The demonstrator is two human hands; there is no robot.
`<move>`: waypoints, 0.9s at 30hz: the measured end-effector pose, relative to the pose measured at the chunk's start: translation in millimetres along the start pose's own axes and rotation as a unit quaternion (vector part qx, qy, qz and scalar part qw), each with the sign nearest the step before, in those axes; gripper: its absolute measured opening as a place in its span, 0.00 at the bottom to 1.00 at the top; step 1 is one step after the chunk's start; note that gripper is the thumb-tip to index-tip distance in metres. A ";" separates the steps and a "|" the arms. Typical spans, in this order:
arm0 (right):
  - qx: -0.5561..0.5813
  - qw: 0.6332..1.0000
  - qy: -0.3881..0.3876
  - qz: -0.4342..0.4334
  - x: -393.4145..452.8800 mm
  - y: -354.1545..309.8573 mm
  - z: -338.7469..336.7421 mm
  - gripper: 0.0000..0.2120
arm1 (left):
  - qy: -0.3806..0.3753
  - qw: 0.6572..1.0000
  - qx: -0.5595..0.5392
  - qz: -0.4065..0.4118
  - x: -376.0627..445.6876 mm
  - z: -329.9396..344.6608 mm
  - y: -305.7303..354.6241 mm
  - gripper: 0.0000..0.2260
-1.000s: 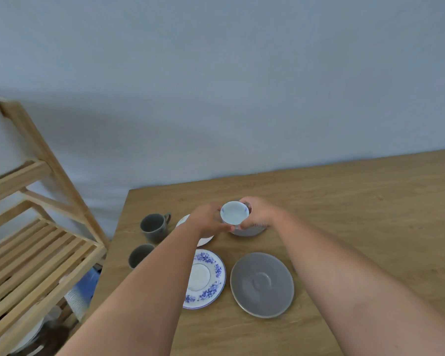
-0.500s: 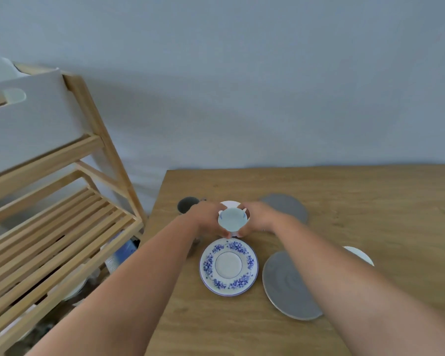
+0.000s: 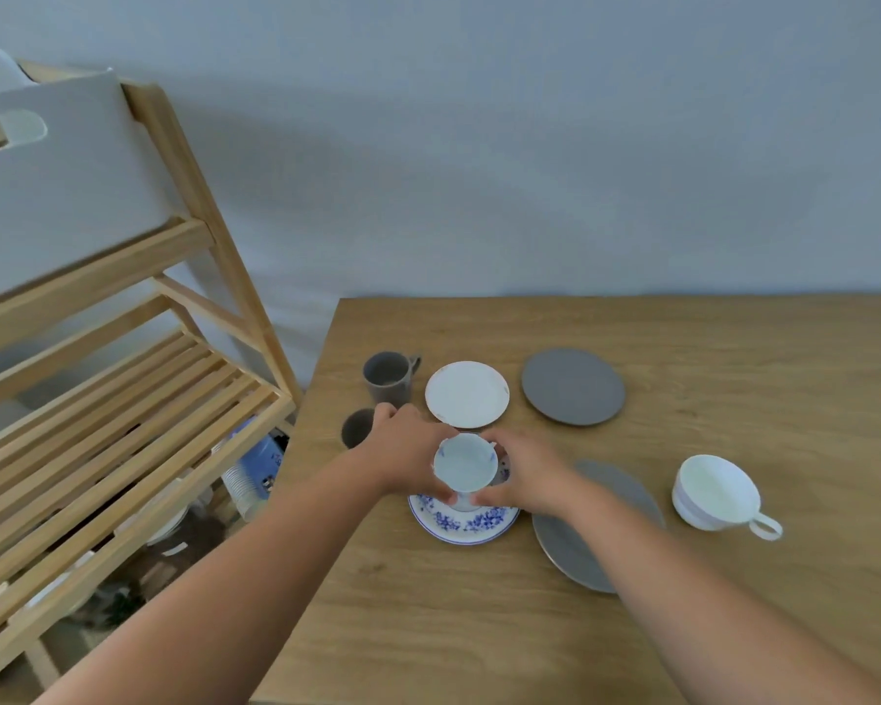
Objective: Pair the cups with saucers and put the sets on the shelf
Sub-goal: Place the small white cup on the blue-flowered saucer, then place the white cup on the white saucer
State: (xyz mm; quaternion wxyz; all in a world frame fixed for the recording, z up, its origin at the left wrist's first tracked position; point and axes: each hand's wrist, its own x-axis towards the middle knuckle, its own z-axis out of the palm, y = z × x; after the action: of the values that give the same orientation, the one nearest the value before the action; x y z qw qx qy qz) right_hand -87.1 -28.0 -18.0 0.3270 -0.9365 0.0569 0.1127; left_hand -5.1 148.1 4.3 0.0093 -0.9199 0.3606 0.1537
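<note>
**Cup lowered onto the floral saucer**

Both hands have brought the blue-pattern cup (image 3: 465, 468) down & toward the wearer since 0.5 s ago; it now sits over the blue-flower saucer (image 3: 463, 524), foot at or just above the centre, can't tell if touching yet. Left hand (image 3: 407, 452) & right hand (image 3: 525, 475) are clamped on the cup from opposite sides.

Means first pair is nearly made. Next, prob. let go, then carry the set to the wooden shelf (image 3: 123, 414) at left.

Still unpaired: two grey mugs (image 3: 387, 376), white saucer (image 3: 466, 394), two grey saucers (image 3: 573, 386), white cup (image 3: 715, 493).
</note>
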 end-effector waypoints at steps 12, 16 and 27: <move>-0.037 0.986 0.149 0.057 -46.2 33.3 -34.8 0.42 | 0.038 0.997 -0.063 0.035 5.6 -16.4 40.4 0.39; -0.068 0.958 0.230 0.156 -87.0 81.0 -68.0 0.31 | 0.027 0.985 -0.118 0.125 30.9 -17.0 94.1 0.34; 0.063 0.911 0.286 0.290 -161.7 155.9 -69.1 0.20 | -0.028 0.968 -0.162 0.191 74.2 11.3 222.8 0.39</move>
State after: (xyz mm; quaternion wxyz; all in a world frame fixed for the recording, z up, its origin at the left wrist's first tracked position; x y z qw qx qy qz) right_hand -259.8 -187.5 -18.8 0.3078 -0.8484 0.4243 -0.0739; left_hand -105.3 -64.3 -7.1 -0.1596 -0.8185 0.4992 0.2352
